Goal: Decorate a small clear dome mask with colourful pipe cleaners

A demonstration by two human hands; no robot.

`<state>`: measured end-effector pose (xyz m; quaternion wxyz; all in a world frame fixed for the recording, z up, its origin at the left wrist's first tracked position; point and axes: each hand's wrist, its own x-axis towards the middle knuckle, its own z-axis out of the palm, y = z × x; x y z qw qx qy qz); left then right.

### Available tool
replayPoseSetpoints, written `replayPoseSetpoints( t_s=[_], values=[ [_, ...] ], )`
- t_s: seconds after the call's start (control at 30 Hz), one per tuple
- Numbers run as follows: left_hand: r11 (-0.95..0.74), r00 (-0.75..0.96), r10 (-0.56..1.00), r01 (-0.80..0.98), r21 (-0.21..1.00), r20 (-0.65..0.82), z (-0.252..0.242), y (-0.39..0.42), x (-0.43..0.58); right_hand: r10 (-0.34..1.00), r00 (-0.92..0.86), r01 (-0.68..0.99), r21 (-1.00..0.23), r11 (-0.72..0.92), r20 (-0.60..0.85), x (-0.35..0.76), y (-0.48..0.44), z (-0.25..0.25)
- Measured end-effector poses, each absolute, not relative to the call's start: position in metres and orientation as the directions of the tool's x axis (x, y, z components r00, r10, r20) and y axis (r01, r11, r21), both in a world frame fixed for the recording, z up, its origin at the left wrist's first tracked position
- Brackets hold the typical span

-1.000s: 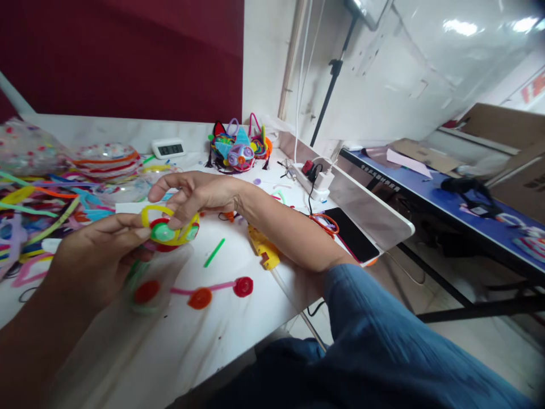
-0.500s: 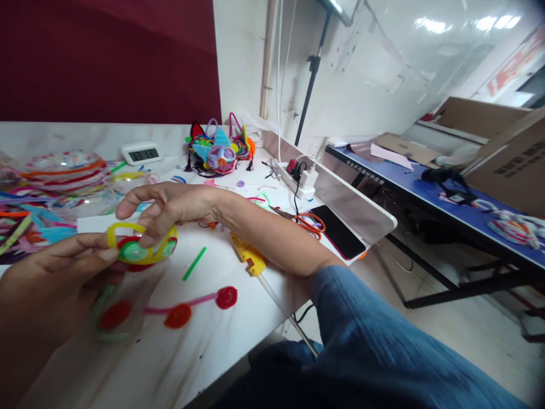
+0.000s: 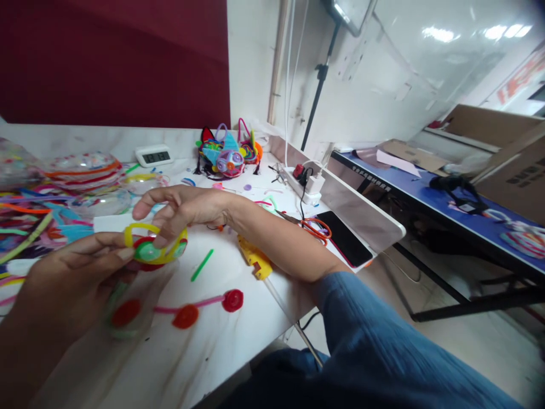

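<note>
My left hand (image 3: 80, 272) pinches the left side of a small craft piece (image 3: 149, 251) with a yellow loop, green discs and a red rim. My right hand (image 3: 183, 210) reaches over from the right, its fingers pressed on the top of the same piece. Below it, a pink stem (image 3: 210, 300) with a red coil (image 3: 233, 300) and an orange disc (image 3: 185, 316) lies on the white table (image 3: 170, 369). Another orange-red disc (image 3: 126, 312) is beneath my left hand. A green stick (image 3: 202, 265) lies to the right.
A yellow glue gun (image 3: 255, 260) lies under my right forearm. Beyond are orange-handled scissors (image 3: 317, 229), a phone (image 3: 347, 238), a power strip (image 3: 304, 187), a clock (image 3: 153, 155) and colourful crafts (image 3: 230, 159). Stems and clear balls (image 3: 83, 170) crowd the left.
The whole view has shifted, so the table things and both hands appear a little farther right. Both hands keep their hold on the craft piece.
</note>
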<state>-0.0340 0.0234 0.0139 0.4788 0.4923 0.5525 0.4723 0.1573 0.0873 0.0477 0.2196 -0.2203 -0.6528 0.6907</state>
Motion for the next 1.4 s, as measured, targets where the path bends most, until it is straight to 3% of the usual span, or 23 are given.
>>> replayPoseSetpoints(
  t_s=[0.1,0.37,0.73,1.4],
  values=[
    [0.100,-0.028,0.995,0.015,0.995,-0.100,0.022,0.015,-0.030,0.596,-0.803,-0.008,-1.000,-0.024,-0.008,0.156,0.084,0.051],
    [0.025,0.040,0.999,-0.098,0.995,-0.021,0.024,0.008,-0.029,0.630,-0.773,0.016,-0.995,-0.099,-0.075,0.152,0.077,0.054],
    [-0.049,0.056,0.997,-0.068,0.996,0.053,0.019,0.008,-0.031,0.667,-0.737,0.062,-0.994,-0.092,-0.107,0.149,0.074,0.055],
    [-0.041,0.068,0.997,-0.077,0.996,0.046,0.018,0.007,-0.031,0.663,-0.741,0.060,-0.994,-0.090,-0.105,0.150,0.072,0.055]
  ],
)
